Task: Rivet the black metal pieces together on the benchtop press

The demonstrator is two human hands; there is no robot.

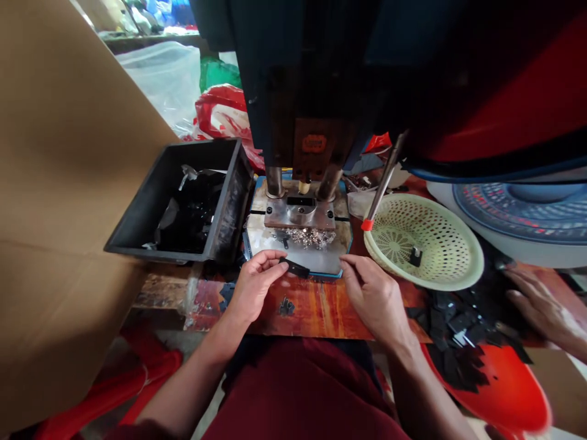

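My left hand (254, 282) pinches a small black strip (296, 267) at its left end, holding it just in front of the press base plate (321, 260). A short way right of the strip, my right hand (372, 294) rests on the table edge with its fingers curled, and I see nothing in it. The press (302, 211) stands right behind both hands, with a pile of small shiny metal bits (309, 237) under its head. A single small black piece (286, 306) lies on the reddish table between my hands.
A black bin (137, 235) with dark pieces stands at the left, beside a big cardboard sheet (59, 183). A pale colander (463, 278) holding one black piece sits at the right, with a red-tipped rod (383, 183) above it. Another person's hand (541, 308) reaches over loose black pieces (458, 330).
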